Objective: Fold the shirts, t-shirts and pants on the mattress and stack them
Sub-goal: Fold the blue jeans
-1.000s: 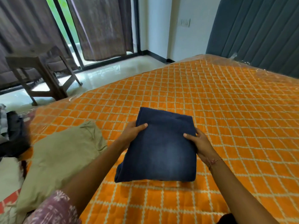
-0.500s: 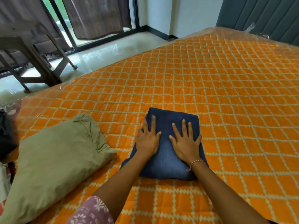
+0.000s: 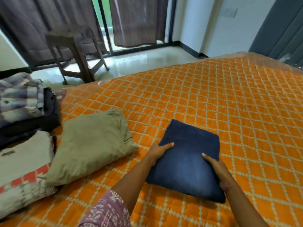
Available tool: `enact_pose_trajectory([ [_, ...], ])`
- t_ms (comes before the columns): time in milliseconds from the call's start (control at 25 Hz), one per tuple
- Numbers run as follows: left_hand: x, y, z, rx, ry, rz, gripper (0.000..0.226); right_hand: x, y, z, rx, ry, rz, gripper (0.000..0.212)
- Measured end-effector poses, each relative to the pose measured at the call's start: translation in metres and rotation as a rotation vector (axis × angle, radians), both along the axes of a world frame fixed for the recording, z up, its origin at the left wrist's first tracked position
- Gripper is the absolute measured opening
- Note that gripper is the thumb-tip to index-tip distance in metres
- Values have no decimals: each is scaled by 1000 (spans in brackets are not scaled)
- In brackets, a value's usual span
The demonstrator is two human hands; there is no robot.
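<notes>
Folded dark blue denim pants [image 3: 188, 159] were gripped at both sides for carrying to a stack.

The left hand [image 3: 158, 152] and the right hand [image 3: 214, 164] were each curled round one side edge, thumbs on top, probably so that the folds were kept together. The pants were on or just above the orange quilted mattress [image 3: 229, 104]. The folded olive-green garment [image 3: 91, 145] lay near on the left, apart; much open mattress was left at the right.

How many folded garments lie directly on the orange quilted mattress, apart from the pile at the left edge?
2: the folded olive-green garment left of centre, and the folded dark-blue denim jeans held between both hands. The pile may hide others.
</notes>
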State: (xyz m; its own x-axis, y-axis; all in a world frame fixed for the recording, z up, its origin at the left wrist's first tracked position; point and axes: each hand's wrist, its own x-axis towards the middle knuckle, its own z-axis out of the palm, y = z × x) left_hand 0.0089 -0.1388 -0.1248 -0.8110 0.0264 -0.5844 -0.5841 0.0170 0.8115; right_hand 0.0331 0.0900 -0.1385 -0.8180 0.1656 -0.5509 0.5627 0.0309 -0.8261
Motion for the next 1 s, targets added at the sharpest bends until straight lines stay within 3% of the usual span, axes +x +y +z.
enact_pose_trajectory([
  [120, 19, -2, 19, 115, 63, 50, 40, 9, -6, 20, -133, 45, 18, 42],
  [280, 29, -48, 58, 108, 151, 208, 40, -7, -56, 68, -165, 195, 94, 38],
  [440, 38, -142, 96, 44, 197, 405, 46, -44, -154, 106, -165, 267, 276, 30],
  [640, 54, -254, 107, -44, 165, 617, 54, -74, -277, 107, -102, 384, 508, 31],
  [720, 55, -278, 91, -302, 151, 636, 58, -79, -304, 90, 9, 396, 573, 39],
  [800, 59, -281, 70, -809, 29, 455, 67, -77, -323, 66, 238, 417, 738, 53],
  [840, 61, -275, 59, -956, -10, 328, 69, -72, -328, 55, 380, 437, 816, 61],
  [920, 64, -262, 42, -1045, -56, 146, 66, -63, -336, 41, 609, 462, 848, 69],
  [1000, 66, -257, 40, -1078, -71, 103, 65, -54, -338, 41, 851, 488, 830, 68],
])
